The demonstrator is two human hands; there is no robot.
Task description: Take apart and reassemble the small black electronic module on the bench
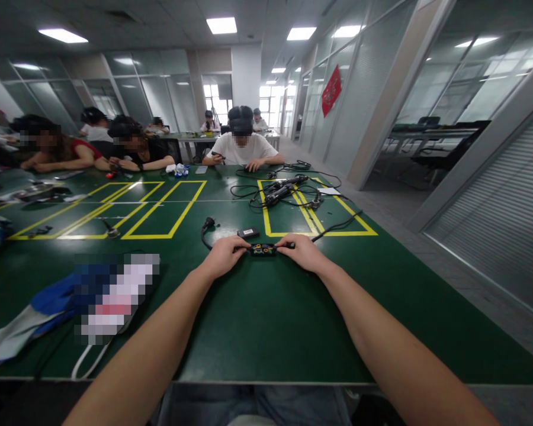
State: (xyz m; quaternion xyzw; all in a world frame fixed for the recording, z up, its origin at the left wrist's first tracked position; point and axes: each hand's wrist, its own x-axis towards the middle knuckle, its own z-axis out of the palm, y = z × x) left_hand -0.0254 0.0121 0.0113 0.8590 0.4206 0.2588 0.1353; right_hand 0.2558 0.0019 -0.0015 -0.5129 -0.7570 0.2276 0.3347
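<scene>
In front of me lies an opened black housing point(263, 249) with small coloured wires showing inside. My left hand point(225, 255) pinches its left end, where a black cord runs back to a power plug point(209, 222). The fingers of my right hand point(302, 251) close on the opposite end, and a black cable point(340, 223) leads away from there to the right. Just behind the housing rests a flat black cover point(247, 233) with a white label. Fingertips hide both cord entries.
Tangled black cables with dark cylindrical parts point(281, 190) lie in a yellow-taped area at the back right. A blue and white glove point(48, 305) and a blurred pale object point(119, 299) are at the left. Across the green table point(293, 331) sits a person point(244, 145); others sit farther left.
</scene>
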